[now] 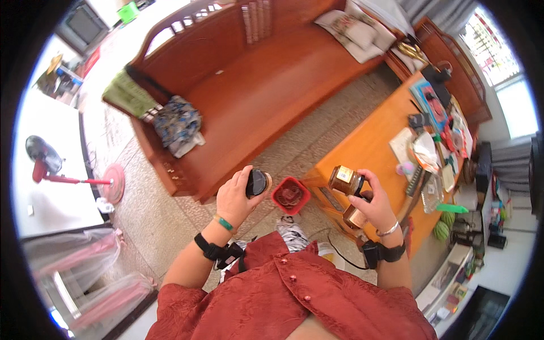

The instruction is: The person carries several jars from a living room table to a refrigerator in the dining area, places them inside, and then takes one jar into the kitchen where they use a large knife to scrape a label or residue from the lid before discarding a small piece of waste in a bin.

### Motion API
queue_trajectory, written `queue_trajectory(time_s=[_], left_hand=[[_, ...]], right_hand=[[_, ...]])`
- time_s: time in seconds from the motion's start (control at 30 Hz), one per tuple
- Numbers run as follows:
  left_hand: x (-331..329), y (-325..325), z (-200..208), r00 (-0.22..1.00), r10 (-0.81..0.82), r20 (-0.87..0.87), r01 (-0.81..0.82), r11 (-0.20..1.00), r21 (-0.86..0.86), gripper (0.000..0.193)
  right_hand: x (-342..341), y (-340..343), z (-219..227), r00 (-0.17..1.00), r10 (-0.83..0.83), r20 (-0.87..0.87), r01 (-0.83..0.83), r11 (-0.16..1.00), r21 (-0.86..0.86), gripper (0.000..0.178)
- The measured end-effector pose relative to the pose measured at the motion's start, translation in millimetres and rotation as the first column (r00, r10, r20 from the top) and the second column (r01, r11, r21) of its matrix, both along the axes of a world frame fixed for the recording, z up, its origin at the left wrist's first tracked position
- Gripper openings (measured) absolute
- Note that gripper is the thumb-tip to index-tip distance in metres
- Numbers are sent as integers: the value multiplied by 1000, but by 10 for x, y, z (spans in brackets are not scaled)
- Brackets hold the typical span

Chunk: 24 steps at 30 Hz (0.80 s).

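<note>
Beyond the red bin (pixel 305 196), a long wooden settee (pixel 272 107) is stretching across the room, while to the bin's right the wooden tabletop (pixel 362 150) is carrying a jumble of things. The bin is standing open on the floor (pixel 164 226), holding dark reddish contents (pixel 290 196) that are looking too unclear to name. Above the bin and to its right, the right hand (pixel 378 204) is managing two jars, its fingers clamping an upper jar (pixel 343 180) by its lid end and seemingly also a lower jar (pixel 355 217), though the hand is partly hiding that hold. To the bin's left, the left hand's (pixel 231 198) fingers are clamping a third jar (pixel 259 183). The doubled grip is probably demanding more care: squeezing both jars firmly, tipping the upper one less and leaving a gap so the walls are not knocking would be helping. The single jar is likely proving easier, with thumb and fingers spanning it. Both right-side jars are showing brown contents through clear walls; the third jar's black lid (pixel 255 183) is hiding what is inside.
</note>
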State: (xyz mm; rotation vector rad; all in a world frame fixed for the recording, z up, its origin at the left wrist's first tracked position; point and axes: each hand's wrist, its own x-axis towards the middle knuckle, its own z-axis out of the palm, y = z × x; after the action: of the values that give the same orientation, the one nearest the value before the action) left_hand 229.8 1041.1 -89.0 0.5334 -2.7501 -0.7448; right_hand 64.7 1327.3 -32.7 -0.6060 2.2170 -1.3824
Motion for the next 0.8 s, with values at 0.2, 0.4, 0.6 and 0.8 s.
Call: queue_trajectory(time_s=[0.2, 0.4, 0.6, 0.8], left_hand=[[1852, -1001, 146, 937, 339, -88, -343, 939, -35, 66], [3379, -1800, 370, 807, 579, -116, -590, 801, -102, 67], [4221, -2501, 524, 714, 666, -216, -700, 678, -226, 67], [4181, -3519, 535, 706, 649, -284, -706, 677, -208, 66]], right_hand=[[1164, -1458, 257, 963, 268, 15, -267, 963, -43, 55], [2242, -3052, 319, 808, 575, -132, -587, 805, -84, 56], [2950, -4333, 573, 656, 732, -185, -741, 671, 29, 54], [3123, -5336, 402, 616, 712, -338, -750, 661, 23, 53]])
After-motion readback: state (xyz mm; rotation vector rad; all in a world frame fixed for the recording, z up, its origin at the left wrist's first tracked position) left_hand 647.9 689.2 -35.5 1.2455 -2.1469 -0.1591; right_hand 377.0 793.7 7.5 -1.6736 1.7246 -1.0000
